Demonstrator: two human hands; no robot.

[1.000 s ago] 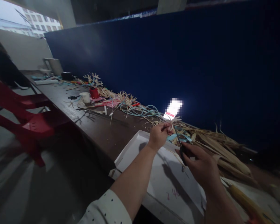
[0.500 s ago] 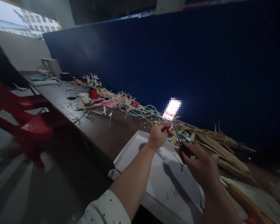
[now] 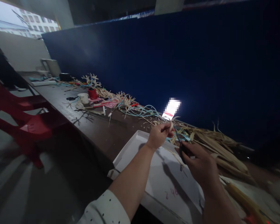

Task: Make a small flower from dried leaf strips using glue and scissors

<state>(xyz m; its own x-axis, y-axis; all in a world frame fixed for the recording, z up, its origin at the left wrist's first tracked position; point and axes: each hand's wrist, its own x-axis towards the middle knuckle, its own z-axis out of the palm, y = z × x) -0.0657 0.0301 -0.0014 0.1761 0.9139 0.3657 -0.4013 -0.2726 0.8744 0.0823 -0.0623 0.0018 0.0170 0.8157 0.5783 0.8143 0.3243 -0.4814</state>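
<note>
Two bare hands meet above the near end of a long dark table (image 3: 102, 130) in the head view. The left hand (image 3: 159, 134) has its grip closed in a pinch on a pale curled husk piece (image 3: 171, 125), which sticks up past the fingertips, just in front of a lit phone (image 3: 171, 109). The right hand (image 3: 202, 161) grips dark-handled scissors (image 3: 182, 152), their tip pointing up toward the husk piece; whether the blades touch it I cannot tell.

Below both forearms lies a shallow white tray (image 3: 158, 186) with reddish writing on its floor. To its right, a heap of dried husk leaves (image 3: 224, 146) runs along the back of the table, and a yellow-handled tool (image 3: 242, 197) lies near the right forearm.

Farther left along the table are light-blue cords (image 3: 147, 109), a cluster of pale husk flowers (image 3: 126, 99), a red spool (image 3: 92, 94), a white cup-like container (image 3: 83, 98) just beside it, and a small black-handled item (image 3: 71, 98). Behind stands a dark blue partition (image 3: 154, 62); red chairs (image 3: 36, 124) stand on the left.
</note>
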